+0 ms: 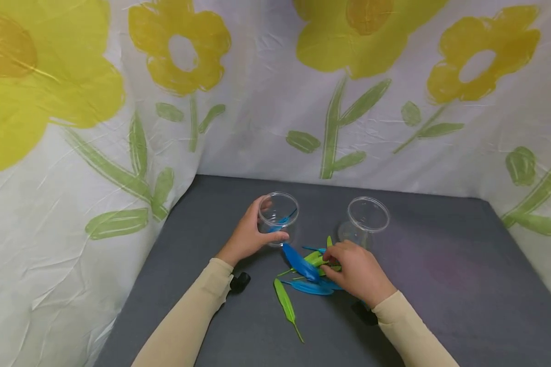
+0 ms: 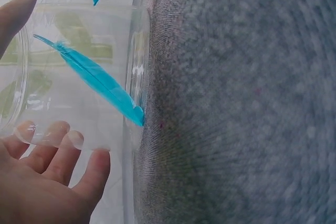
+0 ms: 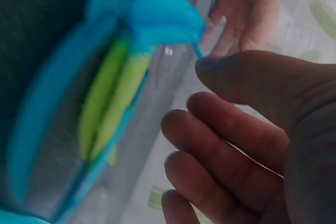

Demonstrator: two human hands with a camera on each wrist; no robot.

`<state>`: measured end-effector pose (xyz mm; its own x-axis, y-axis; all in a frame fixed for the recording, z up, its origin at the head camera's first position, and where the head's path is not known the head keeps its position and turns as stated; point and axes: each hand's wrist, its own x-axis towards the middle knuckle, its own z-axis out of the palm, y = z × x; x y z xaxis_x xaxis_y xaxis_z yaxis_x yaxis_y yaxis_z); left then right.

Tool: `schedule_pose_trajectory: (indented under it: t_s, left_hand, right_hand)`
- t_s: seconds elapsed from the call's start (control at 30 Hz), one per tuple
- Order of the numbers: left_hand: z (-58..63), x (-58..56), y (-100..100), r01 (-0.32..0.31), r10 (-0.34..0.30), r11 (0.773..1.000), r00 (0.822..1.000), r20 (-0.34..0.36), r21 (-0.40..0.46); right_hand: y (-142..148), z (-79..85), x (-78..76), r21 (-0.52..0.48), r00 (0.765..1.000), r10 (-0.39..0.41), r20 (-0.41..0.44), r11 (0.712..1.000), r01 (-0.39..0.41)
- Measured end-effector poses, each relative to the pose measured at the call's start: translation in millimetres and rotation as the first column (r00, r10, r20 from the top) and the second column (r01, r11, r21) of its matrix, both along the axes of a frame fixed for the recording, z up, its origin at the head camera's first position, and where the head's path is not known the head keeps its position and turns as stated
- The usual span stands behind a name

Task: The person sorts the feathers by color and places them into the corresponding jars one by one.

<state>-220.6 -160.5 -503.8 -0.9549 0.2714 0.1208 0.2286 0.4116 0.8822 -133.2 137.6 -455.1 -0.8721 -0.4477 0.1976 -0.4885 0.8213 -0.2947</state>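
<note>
My left hand point(image 1: 250, 232) grips a clear plastic cup point(image 2: 79, 124), its fingers on one side and the thumb on the other. Inside that cup leans a blue feather point(image 2: 100, 80). Over a loose pile of blue and green feathers, my right hand point(image 1: 360, 270) pinches the quill of another blue feather point(image 3: 165, 22) at the thumb tip. This blue feather slants above the pile with its broad end toward the cup. Green feathers point(image 3: 113, 103) lie beneath it, partly hidden by the right hand in the head view.
A second clear plastic cup point(image 1: 369, 216) stands behind the right hand. One green feather point(image 1: 285, 303) lies apart, nearer the front of the dark grey table point(image 1: 441, 306). A white cloth point(image 1: 257, 127) with yellow flowers hangs behind and beside the table.
</note>
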Motion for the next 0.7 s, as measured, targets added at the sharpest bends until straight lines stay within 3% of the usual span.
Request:
schedule_pose_trajectory:
  t_s: [0.27,0.7]
  left_hand:
    - [4.4,-1.6,1,0.004,-0.003,1.000,1.000,0.018,-0.009]
    - [1.8,-2.0,-1,0.012,-0.012,1.000,1.000,0.020,-0.004]
  right_hand:
    - [-2,-15.6,11.8,-0.008,0.998,-0.009,0.062,1.000,0.009]
    - [-4,-25.0,13.7,0.005,1.000,-0.001,0.017,1.000,0.001]
